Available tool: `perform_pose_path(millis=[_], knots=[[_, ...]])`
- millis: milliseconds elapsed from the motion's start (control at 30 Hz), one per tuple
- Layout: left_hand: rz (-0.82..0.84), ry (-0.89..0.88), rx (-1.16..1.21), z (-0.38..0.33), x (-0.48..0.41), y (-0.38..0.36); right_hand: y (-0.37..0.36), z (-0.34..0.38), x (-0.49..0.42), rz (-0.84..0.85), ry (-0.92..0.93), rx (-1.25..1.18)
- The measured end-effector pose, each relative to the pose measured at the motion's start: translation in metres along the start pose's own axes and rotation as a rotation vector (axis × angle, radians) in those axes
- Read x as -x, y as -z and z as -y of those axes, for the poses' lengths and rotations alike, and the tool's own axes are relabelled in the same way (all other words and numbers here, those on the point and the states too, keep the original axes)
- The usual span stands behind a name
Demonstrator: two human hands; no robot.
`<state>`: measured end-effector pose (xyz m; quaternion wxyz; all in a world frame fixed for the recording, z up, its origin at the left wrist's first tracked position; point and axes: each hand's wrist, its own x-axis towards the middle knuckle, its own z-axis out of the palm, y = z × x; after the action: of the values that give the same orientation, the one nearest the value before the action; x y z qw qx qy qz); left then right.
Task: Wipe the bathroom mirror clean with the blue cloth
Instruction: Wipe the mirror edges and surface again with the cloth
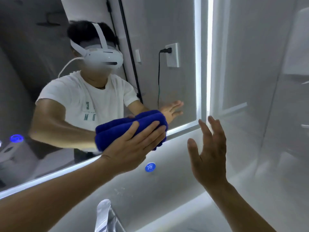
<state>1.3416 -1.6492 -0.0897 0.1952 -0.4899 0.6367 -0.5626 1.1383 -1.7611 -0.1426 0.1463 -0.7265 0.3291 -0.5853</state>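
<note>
**Head view.** The mirror (175, 91) fills the frame from 8 o'clock round to 1 o'clock, bounded by a lit edge strip (184, 126). Just below centre, the blue cloth (127, 128), folded into a thick pad, lies against the glass near the mirror's lower right corner. The left hand (133, 146) presses it there, with its fingers (147, 131) straight and laid flat across the pad, not curled round it. At 4 o'clock the right hand (209, 156) is raised beside the mirror's corner with fingers spread and relaxed, holding nothing; whether it touches the wall cannot be told. A round blue sticker (150, 167) sits on the wall below the cloth, and a faucet (105, 215) shows at 6 o'clock.

**Progress.** Wiping appears under way at the lower right. No streaks or marks are plain on the glass, so the share already cleaned cannot be judged; the upper and left areas may remain.
</note>
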Motion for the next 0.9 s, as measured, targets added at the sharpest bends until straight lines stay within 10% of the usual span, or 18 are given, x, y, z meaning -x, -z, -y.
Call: perform_pose_path(millis=[300,900], knots=[[0.031,-0.185,0.002,-0.036,-0.062,-0.001,-0.003,-0.003,-0.017,-0.041,0.010,-0.052],[0.029,-0.126,-0.096,0.063,0.221,0.012,-0.080,0.178,0.065,0.084,0.228,-0.162]])
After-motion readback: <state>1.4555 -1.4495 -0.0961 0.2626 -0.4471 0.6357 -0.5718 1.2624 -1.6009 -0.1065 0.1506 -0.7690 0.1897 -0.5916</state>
